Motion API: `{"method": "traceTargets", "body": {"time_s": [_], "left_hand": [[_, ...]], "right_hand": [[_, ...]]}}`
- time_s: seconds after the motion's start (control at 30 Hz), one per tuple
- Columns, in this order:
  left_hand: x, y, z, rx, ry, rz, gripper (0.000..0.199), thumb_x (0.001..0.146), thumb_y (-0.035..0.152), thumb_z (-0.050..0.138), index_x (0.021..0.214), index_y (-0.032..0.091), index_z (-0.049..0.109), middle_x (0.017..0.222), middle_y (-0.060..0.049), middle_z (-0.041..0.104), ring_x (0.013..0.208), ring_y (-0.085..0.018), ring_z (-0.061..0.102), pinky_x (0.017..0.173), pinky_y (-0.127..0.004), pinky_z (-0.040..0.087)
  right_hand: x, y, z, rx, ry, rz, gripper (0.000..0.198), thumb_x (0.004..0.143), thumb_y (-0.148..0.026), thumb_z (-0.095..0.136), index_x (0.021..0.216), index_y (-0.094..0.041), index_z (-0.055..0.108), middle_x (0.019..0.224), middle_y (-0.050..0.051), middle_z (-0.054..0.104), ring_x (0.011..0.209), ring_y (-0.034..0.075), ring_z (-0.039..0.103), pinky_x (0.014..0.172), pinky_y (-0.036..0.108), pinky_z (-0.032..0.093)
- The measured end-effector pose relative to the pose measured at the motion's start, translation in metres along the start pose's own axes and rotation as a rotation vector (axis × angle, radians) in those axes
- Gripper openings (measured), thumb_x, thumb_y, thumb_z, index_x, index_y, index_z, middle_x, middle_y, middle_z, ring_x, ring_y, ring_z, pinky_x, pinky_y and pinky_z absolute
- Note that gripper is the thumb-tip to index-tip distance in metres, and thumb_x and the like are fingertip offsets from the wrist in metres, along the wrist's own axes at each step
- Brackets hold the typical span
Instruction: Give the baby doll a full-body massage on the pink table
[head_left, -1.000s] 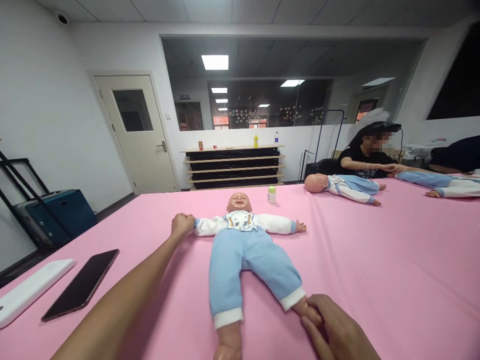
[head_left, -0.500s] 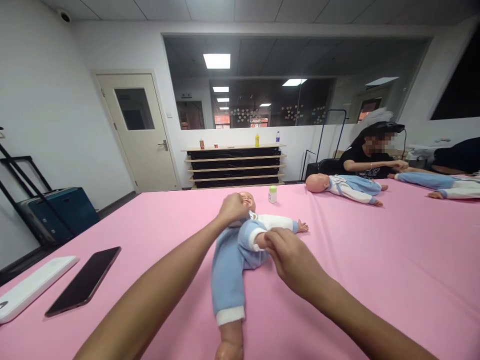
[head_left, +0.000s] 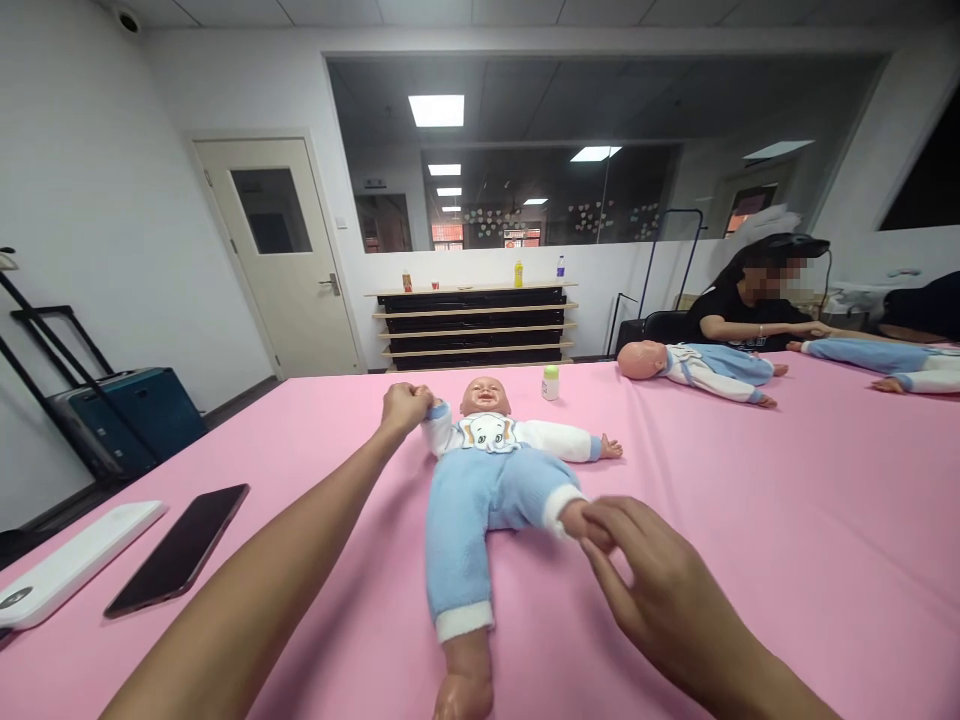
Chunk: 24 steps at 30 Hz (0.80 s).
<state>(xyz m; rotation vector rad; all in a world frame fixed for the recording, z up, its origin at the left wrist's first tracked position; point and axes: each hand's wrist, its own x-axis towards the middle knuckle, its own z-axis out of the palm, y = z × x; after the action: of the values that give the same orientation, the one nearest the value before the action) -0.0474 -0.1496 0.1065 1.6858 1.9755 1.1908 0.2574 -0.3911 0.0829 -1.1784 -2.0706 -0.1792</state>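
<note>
A baby doll (head_left: 487, 480) lies on its back on the pink cloth, dressed in blue trousers and a white top with an elephant face. Its head points away from me. My left hand (head_left: 407, 408) is closed around the doll's hand on the left side, holding that arm raised and bent. With fingers and thumb, my right hand (head_left: 645, 570) grips the doll's foot on the right side, the leg bent outward. The doll's other leg stretches straight toward me, and its other arm lies out to the right. Beyond that arm stands a small white bottle with a green cap (head_left: 550, 383).
A black phone (head_left: 180, 550) and a white power-bank-like slab (head_left: 79, 565) lie at the left on the pink table cover (head_left: 337, 600). Another doll (head_left: 697, 370) rests at the far right, near a seated person (head_left: 750, 305). A blue suitcase (head_left: 131, 420) stands left of the table.
My left hand has moved left and outward with the doll's hand, uncovering its face and chest. My right hand has drawn the doll's foot right and toward me, spreading the leg.
</note>
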Motion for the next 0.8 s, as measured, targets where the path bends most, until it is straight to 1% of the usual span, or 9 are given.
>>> {"method": "traceTargets", "body": {"time_s": [0.1,0.2,0.3,0.4,0.5,0.57,0.67,0.73,0.8], "left_hand": [[-0.004,-0.029,-0.013,0.029,0.039,-0.087,0.016,0.072,0.028,0.054,0.066,0.015,0.059,0.062,-0.007,0.062,0.064,-0.018,0.058,0.056,-0.025,0.041],[-0.012,-0.049,-0.015,0.057,0.050,-0.150,0.012,0.070,0.026,0.055,0.064,0.016,0.056,0.058,-0.007,0.060,0.062,-0.019,0.058,0.055,-0.026,0.039],[-0.016,-0.056,-0.014,0.080,0.052,-0.170,0.009,0.070,0.025,0.056,0.064,0.017,0.055,0.058,-0.007,0.059,0.063,-0.019,0.058,0.055,-0.026,0.039],[-0.013,-0.052,-0.015,0.095,0.067,-0.155,0.011,0.071,0.025,0.056,0.065,0.016,0.055,0.061,-0.008,0.060,0.065,-0.019,0.057,0.056,-0.026,0.038],[-0.007,-0.038,-0.014,0.097,0.087,-0.117,0.013,0.073,0.028,0.056,0.066,0.016,0.057,0.069,-0.009,0.064,0.070,-0.019,0.058,0.058,-0.026,0.038],[-0.005,-0.022,-0.010,0.092,0.091,-0.067,0.014,0.073,0.029,0.057,0.069,0.015,0.060,0.076,-0.009,0.066,0.073,-0.019,0.058,0.059,-0.025,0.038],[-0.011,0.014,0.003,0.080,0.048,0.092,0.015,0.071,0.028,0.059,0.076,0.015,0.064,0.085,-0.009,0.069,0.078,-0.018,0.059,0.063,-0.024,0.039],[-0.021,0.043,0.016,0.084,-0.002,0.214,0.016,0.070,0.027,0.061,0.079,0.015,0.067,0.088,-0.009,0.070,0.080,-0.019,0.060,0.064,-0.024,0.040],[-0.035,0.072,0.030,0.111,-0.069,0.299,0.015,0.069,0.025,0.062,0.077,0.015,0.068,0.085,-0.010,0.070,0.079,-0.019,0.060,0.064,-0.025,0.040]], "right_hand": [[-0.042,0.006,-0.006,-0.040,0.025,0.013,0.015,0.090,-0.020,0.049,0.104,-0.021,0.055,0.092,0.007,0.060,0.082,0.020,0.061,0.068,0.030,0.050],[-0.069,0.008,0.004,-0.036,-0.024,0.067,0.008,0.090,-0.021,0.048,0.095,-0.022,0.054,0.081,0.004,0.059,0.067,0.016,0.061,0.056,0.025,0.050],[-0.077,0.006,0.018,-0.019,-0.074,0.153,0.006,0.091,-0.020,0.047,0.089,-0.022,0.052,0.074,0.002,0.057,0.059,0.013,0.058,0.052,0.023,0.049],[-0.075,0.006,0.022,0.000,-0.102,0.198,0.008,0.091,-0.020,0.047,0.085,-0.022,0.051,0.072,0.001,0.056,0.056,0.012,0.056,0.051,0.023,0.049],[-0.066,0.009,0.012,0.005,-0.068,0.154,0.007,0.091,-0.020,0.048,0.087,-0.022,0.053,0.075,0.001,0.057,0.060,0.013,0.057,0.053,0.024,0.049],[-0.053,0.010,0.001,-0.019,0.039,0.092,0.010,0.090,-0.020,0.050,0.099,-0.021,0.055,0.085,0.005,0.061,0.074,0.017,0.061,0.063,0.028,0.051],[-0.020,0.008,-0.010,-0.068,0.149,0.007,0.021,0.090,-0.017,0.051,0.110,-0.020,0.055,0.101,0.010,0.062,0.094,0.023,0.059,0.079,0.036,0.049],[0.006,0.006,-0.006,-0.067,0.124,-0.034,0.022,0.090,-0.013,0.048,0.109,-0.020,0.056,0.105,0.010,0.061,0.096,0.023,0.057,0.082,0.038,0.047],[0.033,0.003,0.008,-0.047,0.043,-0.056,0.021,0.090,-0.009,0.045,0.104,-0.020,0.058,0.102,0.009,0.060,0.093,0.022,0.055,0.081,0.036,0.046]]}}
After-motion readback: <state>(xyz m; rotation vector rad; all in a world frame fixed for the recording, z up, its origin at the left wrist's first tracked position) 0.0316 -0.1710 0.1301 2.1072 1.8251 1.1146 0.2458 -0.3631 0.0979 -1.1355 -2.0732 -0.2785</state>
